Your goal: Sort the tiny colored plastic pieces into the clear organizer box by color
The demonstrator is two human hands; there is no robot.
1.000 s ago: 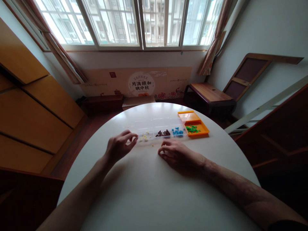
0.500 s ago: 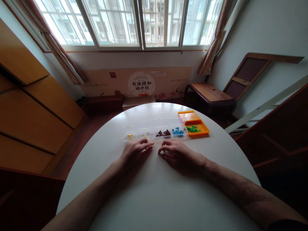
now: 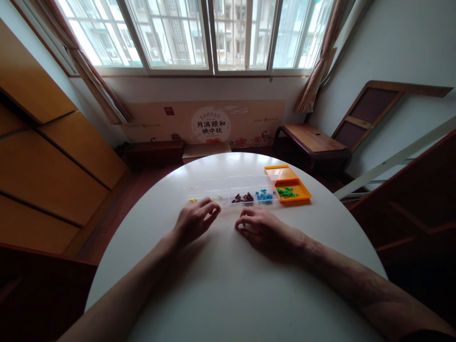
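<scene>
The left hand point(image 3: 194, 221) is hovering at the clear divided box point(image 3: 231, 190) (yellow beads end), fingers pinched together, contents unclear; the right hand point(image 3: 261, 230) is resting loosely curled on the worktop point(image 3: 228, 285).

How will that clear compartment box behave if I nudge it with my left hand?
The clear compartment box looks thin, open-topped and nearly empty, so probably light; it would likely slide easily on the smooth white table. Its loose beads may jump compartments. The left hand sits by its near edge.
</scene>
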